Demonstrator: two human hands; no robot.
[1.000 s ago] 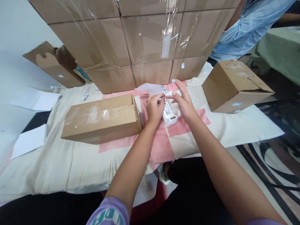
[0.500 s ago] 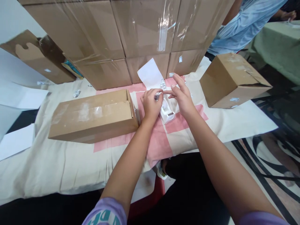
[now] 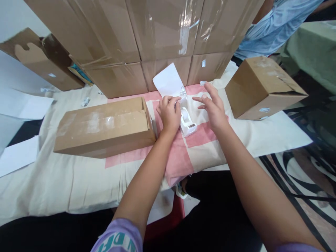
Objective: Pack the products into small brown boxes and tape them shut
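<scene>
Tape dispenser [image 3: 188, 122] between two boxes [image 3: 105, 126] [image 3: 262, 87], stacked cartons [image 3: 147, 31] behind.

A wall of stacked boxes [image 3: 162, 31] is closing off the far side, just behind the tape dispenser [image 3: 187, 120]. A long box [image 3: 105, 127] is crowding the left hand [image 3: 169, 115] from the left. Bare cloth [image 3: 244, 136] is lying open between the right hand [image 3: 214, 112] and a smaller box [image 3: 262, 87], and along the near edge too.

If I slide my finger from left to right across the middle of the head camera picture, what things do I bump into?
White paper sheet → long flat brown cardboard box → left hand → white plastic tape dispenser → right hand → smaller brown cardboard box.
</scene>
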